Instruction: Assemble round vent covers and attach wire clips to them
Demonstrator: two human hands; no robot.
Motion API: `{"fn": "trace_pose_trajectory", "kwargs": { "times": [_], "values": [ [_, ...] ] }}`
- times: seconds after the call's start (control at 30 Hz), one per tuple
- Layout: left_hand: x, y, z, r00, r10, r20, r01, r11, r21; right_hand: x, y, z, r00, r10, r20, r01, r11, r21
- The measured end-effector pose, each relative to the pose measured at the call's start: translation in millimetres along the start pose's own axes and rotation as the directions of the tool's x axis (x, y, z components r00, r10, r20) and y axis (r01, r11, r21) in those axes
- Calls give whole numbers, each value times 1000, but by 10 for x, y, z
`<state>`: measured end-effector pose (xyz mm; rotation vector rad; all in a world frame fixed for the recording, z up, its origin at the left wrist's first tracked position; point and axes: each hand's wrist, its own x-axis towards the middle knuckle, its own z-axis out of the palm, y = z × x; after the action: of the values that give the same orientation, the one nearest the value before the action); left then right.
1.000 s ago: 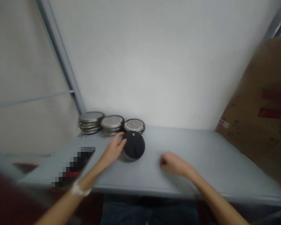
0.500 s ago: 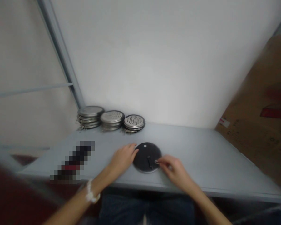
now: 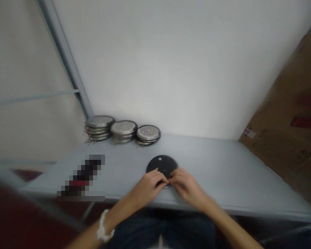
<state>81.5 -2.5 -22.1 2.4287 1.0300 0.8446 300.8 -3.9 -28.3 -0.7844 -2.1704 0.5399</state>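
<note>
A round black disc [image 3: 161, 164] with a small white dot lies flat on the grey table [image 3: 223, 166], near its front edge. My left hand [image 3: 147, 187] and my right hand [image 3: 185, 184] meet over the disc's near edge, fingertips pinched together on a small part there. What they pinch is too small and blurred to name. Both hands cover the near part of the disc.
Three stacks of round metal discs [image 3: 123, 128], some perforated, stand at the table's back left by the white wall. A pixelated dark object [image 3: 81, 178] lies at the front left. A brown cardboard box [image 3: 290, 128] leans at the right. A grey metal post [image 3: 64, 58] rises at the left.
The black disc has come from the back stacks to the front of the table and now lies flat. Both hands closed in together over its near edge.
</note>
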Motion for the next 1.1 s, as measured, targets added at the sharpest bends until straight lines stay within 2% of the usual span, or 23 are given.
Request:
{"fn": "trace_pose_trajectory", "kwargs": {
  "times": [0.17,0.37,0.63,0.83,1.0,1.1],
  "values": [
    [1,-39,32,999,45,-27,-44,999,17,-15,25,11,998,-28,61,31,998,-53],
    [41,-6,4,999,-5,-49,6,1000,29,13,95,1,999,-44,29,46,997,-64],
    [37,27,-9,1000,-12,3,12,996,87,-9,172,8,995,-80,52,86,989,-119],
    [63,-21,-23,998,51,31,-53,996,74,-28,248,27,986,-160,46,166,970,-178],
    [110,-65,-61,985,129,110,-134,990,34,-17,271,2,974,-199,105,215,960,-178],
    [133,-73,-84,982,138,130,-143,989,31,3,269,-19,971,-207,118,226,957,-184]
  ]
}}
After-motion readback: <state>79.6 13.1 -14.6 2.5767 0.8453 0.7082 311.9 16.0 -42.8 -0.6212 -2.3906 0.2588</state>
